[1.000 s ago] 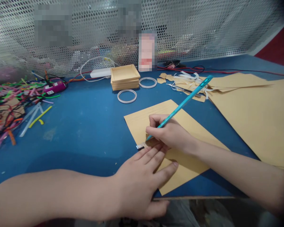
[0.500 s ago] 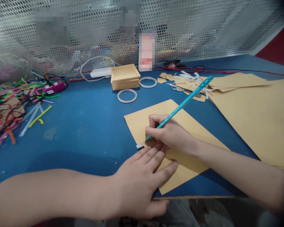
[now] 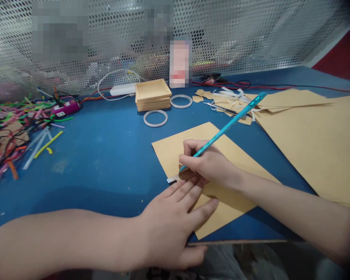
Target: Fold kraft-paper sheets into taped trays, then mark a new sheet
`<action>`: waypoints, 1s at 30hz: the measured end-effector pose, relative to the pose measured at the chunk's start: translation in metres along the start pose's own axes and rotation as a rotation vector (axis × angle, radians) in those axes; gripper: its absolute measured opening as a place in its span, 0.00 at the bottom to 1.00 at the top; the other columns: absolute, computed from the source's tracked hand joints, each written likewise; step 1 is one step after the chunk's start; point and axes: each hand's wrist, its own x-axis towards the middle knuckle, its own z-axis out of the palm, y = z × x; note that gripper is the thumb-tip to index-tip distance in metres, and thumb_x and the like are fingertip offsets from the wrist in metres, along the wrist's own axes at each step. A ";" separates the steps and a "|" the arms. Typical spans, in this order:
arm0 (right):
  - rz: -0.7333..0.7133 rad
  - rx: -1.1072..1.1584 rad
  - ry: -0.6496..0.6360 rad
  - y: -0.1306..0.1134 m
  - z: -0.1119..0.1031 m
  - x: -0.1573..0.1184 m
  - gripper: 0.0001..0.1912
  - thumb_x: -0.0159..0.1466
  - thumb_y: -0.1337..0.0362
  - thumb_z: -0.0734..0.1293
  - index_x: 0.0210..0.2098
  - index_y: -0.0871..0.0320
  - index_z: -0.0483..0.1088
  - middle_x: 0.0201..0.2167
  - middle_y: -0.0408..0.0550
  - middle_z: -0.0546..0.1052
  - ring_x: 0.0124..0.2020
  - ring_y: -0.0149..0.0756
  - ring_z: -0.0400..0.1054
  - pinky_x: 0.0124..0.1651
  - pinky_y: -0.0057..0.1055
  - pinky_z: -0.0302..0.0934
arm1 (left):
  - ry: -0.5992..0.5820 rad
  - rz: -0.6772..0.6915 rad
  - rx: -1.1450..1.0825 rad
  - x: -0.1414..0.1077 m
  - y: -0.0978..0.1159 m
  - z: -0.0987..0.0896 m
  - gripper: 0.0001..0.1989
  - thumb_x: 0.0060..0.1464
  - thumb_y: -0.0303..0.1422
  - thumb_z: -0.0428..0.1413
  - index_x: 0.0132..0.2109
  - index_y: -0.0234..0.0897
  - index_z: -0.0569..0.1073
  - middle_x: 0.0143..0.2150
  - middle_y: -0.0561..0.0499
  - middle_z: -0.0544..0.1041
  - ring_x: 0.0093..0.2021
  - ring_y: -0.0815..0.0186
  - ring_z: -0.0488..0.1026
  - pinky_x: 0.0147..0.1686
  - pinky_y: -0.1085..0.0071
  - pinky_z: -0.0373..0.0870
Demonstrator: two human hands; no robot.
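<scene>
A sheet of brown kraft paper [image 3: 236, 155] lies at an angle near the table's front edge, with faint lines across its far part. My right hand [image 3: 202, 157] rests on it and grips a turquoise pencil [image 3: 227, 126], slanted up to the right, tip down near the paper's left side. My left hand [image 3: 177, 212] lies flat with fingers stretched over the near part of the paper, its fingertips close under the pencil tip. From beneath them pokes the shiny end of a narrow strip [image 3: 171, 180]; the rest is hidden and I cannot tell its kind.
Stacked shallow wooden trays [image 3: 153, 93] and two tape rings [image 3: 155, 118] stand behind the paper. Large brown sheets [image 3: 317, 144] lie right, beside paper scraps and a craft knife [image 3: 218, 108]. Colourful pipe cleaners [image 3: 6, 132] and a purple device [image 3: 66, 109] are left. Perforated mesh [image 3: 116, 46] backs the table.
The whole view has shifted very slightly. Both hands, the pencil and the paper keep nearly the same places relative to each other.
</scene>
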 end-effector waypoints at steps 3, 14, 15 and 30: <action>-0.033 -0.036 0.037 0.004 -0.002 0.003 0.12 0.51 0.67 0.63 0.18 0.55 0.54 0.16 0.36 0.59 0.19 0.27 0.54 0.21 0.26 0.49 | 0.003 -0.002 -0.005 0.000 0.000 0.000 0.37 0.57 0.45 0.51 0.68 0.35 0.51 0.71 0.33 0.41 0.70 0.47 0.40 0.65 0.52 0.43; -0.030 -0.045 0.002 0.003 -0.004 0.004 0.12 0.51 0.68 0.62 0.18 0.55 0.52 0.15 0.35 0.57 0.19 0.27 0.53 0.21 0.26 0.48 | 0.002 -0.002 0.000 0.000 0.000 0.001 0.38 0.56 0.45 0.52 0.68 0.35 0.51 0.71 0.33 0.40 0.70 0.47 0.40 0.65 0.52 0.43; -0.028 -0.050 0.004 0.003 -0.004 0.004 0.12 0.51 0.68 0.62 0.18 0.55 0.52 0.15 0.36 0.57 0.19 0.27 0.53 0.21 0.26 0.48 | 0.002 -0.002 0.000 0.000 0.000 0.001 0.38 0.56 0.45 0.52 0.68 0.34 0.51 0.71 0.33 0.40 0.70 0.47 0.40 0.65 0.52 0.43; -0.014 -0.048 -0.007 0.003 -0.004 0.004 0.12 0.50 0.68 0.62 0.18 0.55 0.52 0.15 0.35 0.57 0.19 0.27 0.54 0.21 0.26 0.48 | 0.007 -0.002 0.000 0.000 0.000 0.001 0.38 0.56 0.46 0.52 0.68 0.35 0.52 0.71 0.33 0.39 0.70 0.47 0.39 0.65 0.52 0.43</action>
